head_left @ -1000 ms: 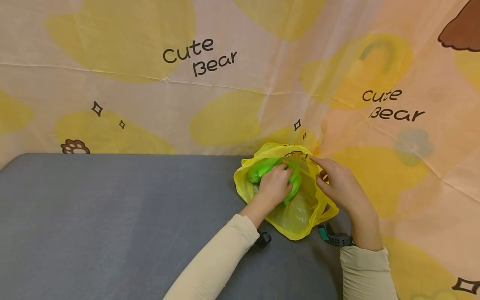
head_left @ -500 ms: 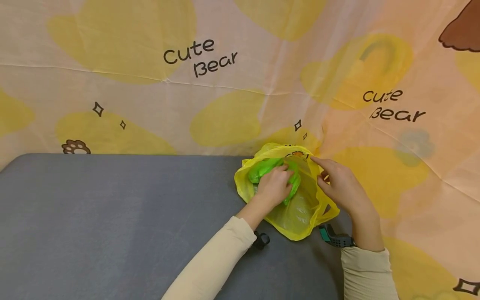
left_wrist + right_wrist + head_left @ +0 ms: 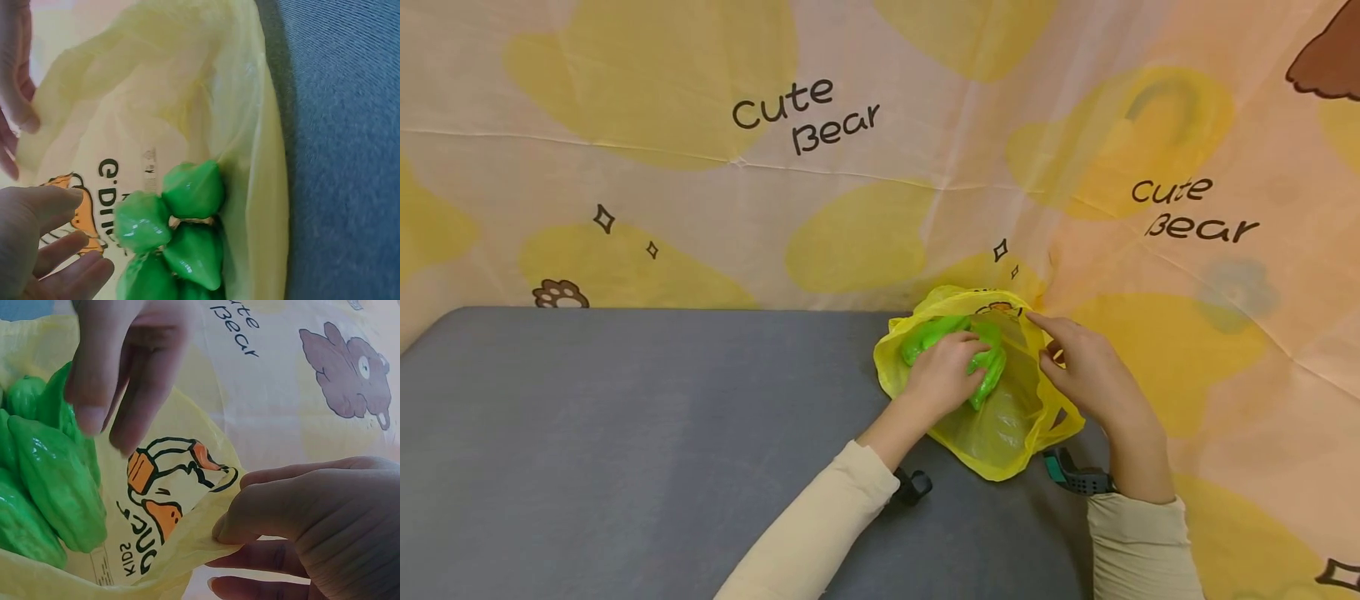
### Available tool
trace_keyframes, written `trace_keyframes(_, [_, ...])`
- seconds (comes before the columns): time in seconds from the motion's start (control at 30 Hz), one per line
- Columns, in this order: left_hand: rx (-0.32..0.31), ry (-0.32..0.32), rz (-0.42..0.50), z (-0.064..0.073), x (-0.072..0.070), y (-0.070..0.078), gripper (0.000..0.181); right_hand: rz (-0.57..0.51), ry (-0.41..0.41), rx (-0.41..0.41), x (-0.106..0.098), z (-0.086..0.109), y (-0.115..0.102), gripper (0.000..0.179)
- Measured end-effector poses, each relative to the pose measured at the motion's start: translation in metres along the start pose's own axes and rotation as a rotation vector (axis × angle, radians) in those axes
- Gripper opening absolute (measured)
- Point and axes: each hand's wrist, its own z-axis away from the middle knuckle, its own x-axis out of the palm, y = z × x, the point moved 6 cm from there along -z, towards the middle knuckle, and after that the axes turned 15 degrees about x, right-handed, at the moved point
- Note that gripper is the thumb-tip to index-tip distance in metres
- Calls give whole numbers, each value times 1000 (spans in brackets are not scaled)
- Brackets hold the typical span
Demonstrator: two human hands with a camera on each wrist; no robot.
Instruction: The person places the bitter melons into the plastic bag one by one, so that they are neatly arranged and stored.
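Note:
A yellow plastic bag (image 3: 1000,454) with a printed duck lies on the table, its mouth held wide. Inside it sits a bunch of glossy, pointed green peppers (image 3: 59,475), also visible beside my left hand (image 3: 946,373) in the head view. That hand reaches into the bag with its fingers apart and loosely bent; in the left wrist view a gap separates the fingertips from the peppers (image 3: 194,190). At the bag's right rim, my right hand (image 3: 1093,371) pinches the plastic between thumb and index finger. Part of the bunch is hidden behind my left hand.
The grey table (image 3: 625,433) stretches left of the bag. A patterned cloth (image 3: 850,200) hangs behind it and along its right side. Black wrist straps (image 3: 1078,475) are on both arms.
My left hand has shifted slightly left and back, loosening from the green peppers. The right hand keeps its hold on the bag's rim.

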Motion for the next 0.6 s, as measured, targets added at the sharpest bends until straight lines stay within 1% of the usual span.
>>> trace_keyframes(0.2, [11,21,55,9,-15,0,37,-5,2,-11,1,-1,0,53])
trace_keyframes(0.33, [24,38,63,16,-25,0,37,-1,9,-17,1,0,-1,53])
trace_keyframes(0.6, [99,60,42,31,-44,-2,36,10,34,-45,-1,1,-2,53])
